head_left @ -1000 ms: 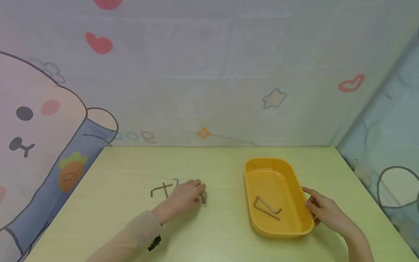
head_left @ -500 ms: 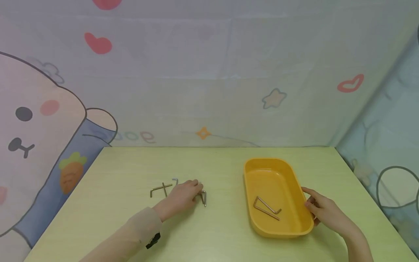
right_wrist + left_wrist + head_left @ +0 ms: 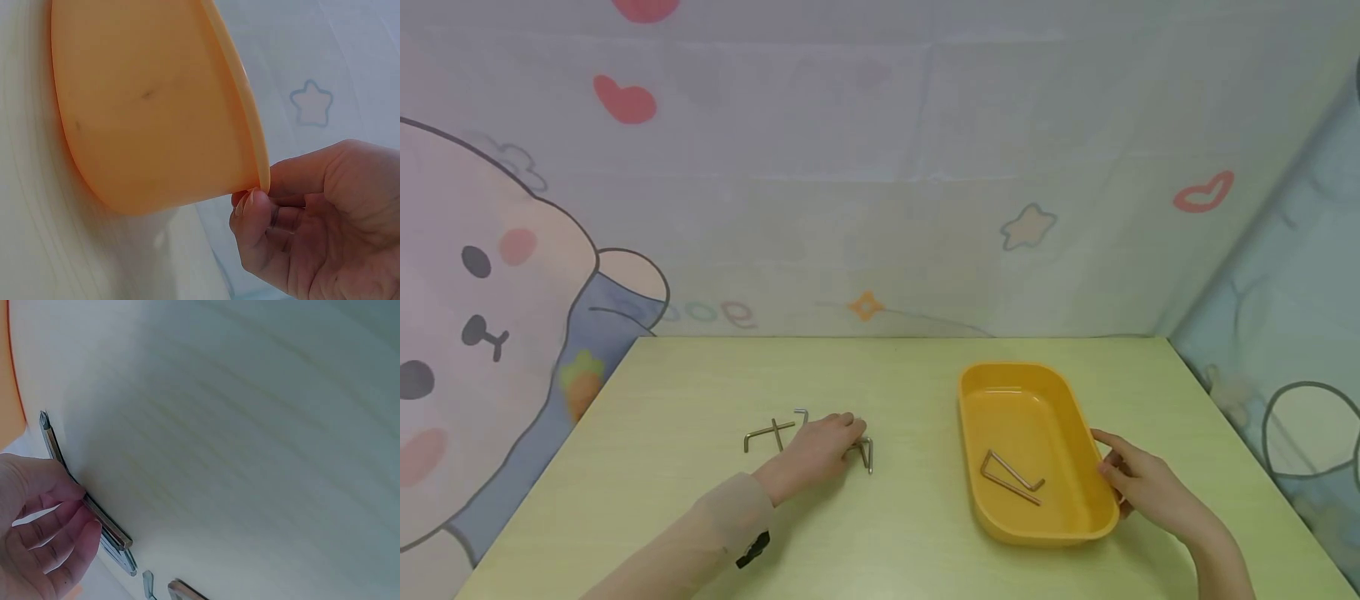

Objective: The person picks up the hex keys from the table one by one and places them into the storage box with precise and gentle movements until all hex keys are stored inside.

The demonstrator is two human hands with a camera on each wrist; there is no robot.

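Observation:
My left hand (image 3: 816, 450) reaches down to a loose group of L-shaped hex keys on the table. In the left wrist view its thumb and fingertips pinch a hex key (image 3: 107, 522), with another lying right alongside. Two bent keys (image 3: 870, 457) show at the right of this hand, and brass-coloured keys (image 3: 767, 431) cross at its left; the palm hides part of the group. My right hand (image 3: 1150, 487) grips the right rim of a yellow tray (image 3: 1030, 425), thumb and fingers on either side of the edge. Two hex keys (image 3: 1011, 488) lie in the tray.
The tray stands on the right part of a pale wood-grain table (image 3: 910, 517). A silver key end (image 3: 801, 411) pokes out behind the left wrist. Behind the table hangs a printed cloth (image 3: 880, 167), with another cloth along the right side.
The left hand has drawn slightly left, so the keys at its right show more. The right hand, the tray and the keys in it stay where they were.

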